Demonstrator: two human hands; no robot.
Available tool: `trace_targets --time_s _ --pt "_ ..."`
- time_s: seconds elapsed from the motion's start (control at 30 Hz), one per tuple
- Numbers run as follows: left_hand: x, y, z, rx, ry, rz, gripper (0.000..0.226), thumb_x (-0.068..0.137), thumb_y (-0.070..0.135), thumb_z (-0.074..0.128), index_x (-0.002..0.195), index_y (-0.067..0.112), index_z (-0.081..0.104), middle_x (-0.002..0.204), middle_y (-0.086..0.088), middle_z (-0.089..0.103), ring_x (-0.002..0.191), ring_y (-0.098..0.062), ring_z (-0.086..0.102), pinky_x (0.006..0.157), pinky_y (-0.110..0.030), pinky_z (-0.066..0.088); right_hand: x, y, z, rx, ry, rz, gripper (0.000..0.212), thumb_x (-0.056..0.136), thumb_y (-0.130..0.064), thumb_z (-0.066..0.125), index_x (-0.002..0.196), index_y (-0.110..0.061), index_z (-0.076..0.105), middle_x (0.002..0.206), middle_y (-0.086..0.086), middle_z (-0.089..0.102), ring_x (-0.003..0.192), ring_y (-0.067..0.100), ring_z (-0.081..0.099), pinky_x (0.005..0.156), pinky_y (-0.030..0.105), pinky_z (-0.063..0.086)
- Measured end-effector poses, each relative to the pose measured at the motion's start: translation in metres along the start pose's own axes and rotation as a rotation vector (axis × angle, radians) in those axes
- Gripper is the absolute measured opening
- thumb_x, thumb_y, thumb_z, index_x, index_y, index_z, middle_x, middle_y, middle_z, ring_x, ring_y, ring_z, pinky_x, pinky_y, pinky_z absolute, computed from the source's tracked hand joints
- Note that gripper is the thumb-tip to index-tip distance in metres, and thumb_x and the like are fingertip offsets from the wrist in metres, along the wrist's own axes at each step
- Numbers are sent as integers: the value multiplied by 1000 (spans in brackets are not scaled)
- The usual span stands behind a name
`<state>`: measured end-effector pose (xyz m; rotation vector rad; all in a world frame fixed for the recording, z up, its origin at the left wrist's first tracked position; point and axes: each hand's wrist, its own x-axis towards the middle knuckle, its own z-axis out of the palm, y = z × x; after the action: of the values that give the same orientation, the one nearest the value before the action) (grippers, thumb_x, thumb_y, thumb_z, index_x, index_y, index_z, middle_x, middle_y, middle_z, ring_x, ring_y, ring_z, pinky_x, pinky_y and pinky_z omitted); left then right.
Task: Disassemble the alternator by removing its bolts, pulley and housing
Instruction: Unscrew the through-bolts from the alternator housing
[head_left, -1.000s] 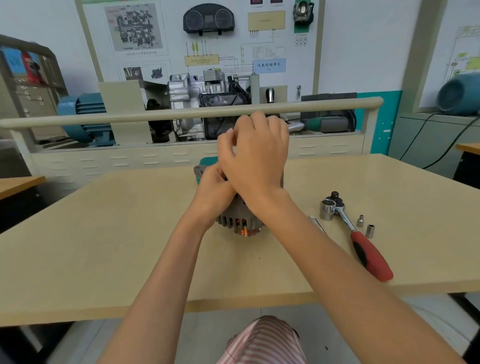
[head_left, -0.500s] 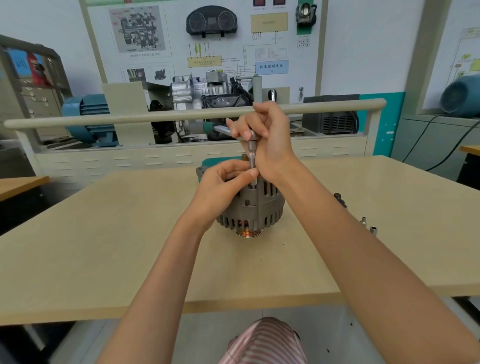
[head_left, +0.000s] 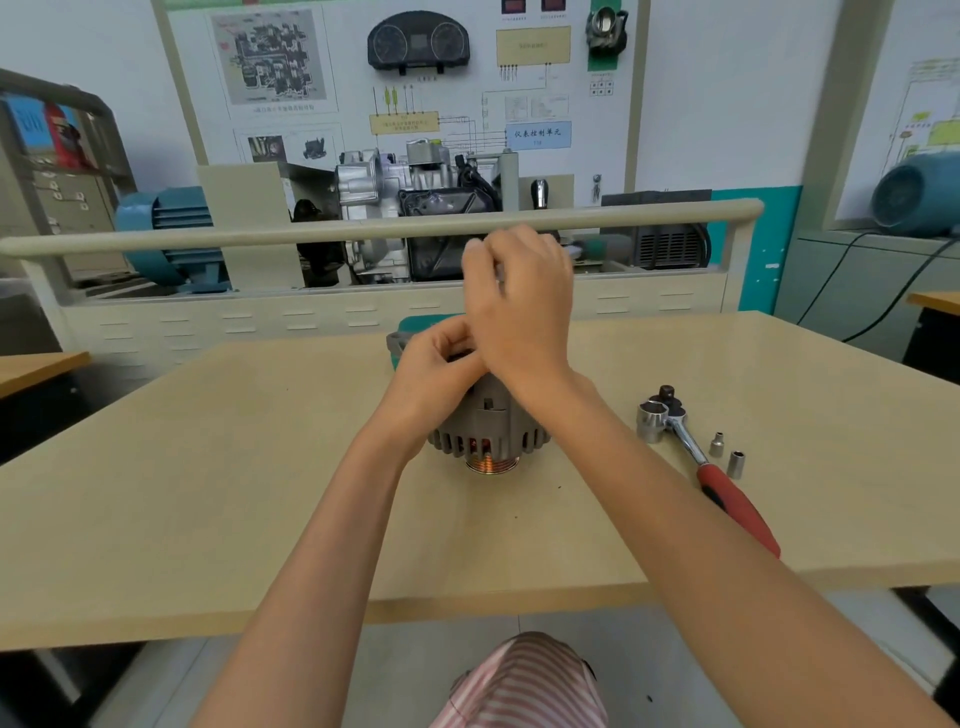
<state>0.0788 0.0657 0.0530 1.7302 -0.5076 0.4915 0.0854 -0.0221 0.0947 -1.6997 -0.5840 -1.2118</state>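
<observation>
The grey alternator (head_left: 493, 426) stands on the table (head_left: 208, 467) with its pulley end (head_left: 491, 464) down and copper windings showing through the vents. My right hand (head_left: 524, 312) is curled above its top, back of the hand toward me, around a small socket driver that it almost fully hides. My left hand (head_left: 436, 369) pinches at the alternator's top just under the right hand. The driver's tip and the bolt are hidden by both hands.
A red-handled ratchet (head_left: 727, 483) with a large socket (head_left: 652, 418) lies to the right, with two small sockets (head_left: 717, 445) (head_left: 735, 464) beside it. A teal object (head_left: 415, 323) sits behind the alternator. A beige rail (head_left: 260, 236) and training equipment stand beyond the table.
My right hand has rolled over so its back faces me and now covers the driver that showed half a second ago. My left hand stays at the alternator's top.
</observation>
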Motion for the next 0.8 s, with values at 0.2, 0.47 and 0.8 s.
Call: trace_targets --time_s 0.2,0.47,0.8 --pt "-1 2 -2 -37 -64 -20 16 91 18 60 91 30 70 86 11 74 81 1 68 65 -9 47 20 4 -6 809 -250 368 55 96 -13 32 42 -14 36 45 7 36 52 16 40 69 20 44" --pt "1 -1 -1 -66 -21 -40 10 89 15 62 88 22 69 83 6 73 80 -6 67 72 -16 51 21 8 -4 974 -239 472 63 99 -14 25 37 -13 37 42 0 42 55 14 48 79 18 49" --pt "-1 -2 0 -3 45 -40 35 86 -7 50 68 21 59 51 17 62 50 8 56 44 -7 38 -13 1 3 -409 35 -25 15 82 -17 50 83 -5 58 85 7 53 87 24 47 93 34 34"
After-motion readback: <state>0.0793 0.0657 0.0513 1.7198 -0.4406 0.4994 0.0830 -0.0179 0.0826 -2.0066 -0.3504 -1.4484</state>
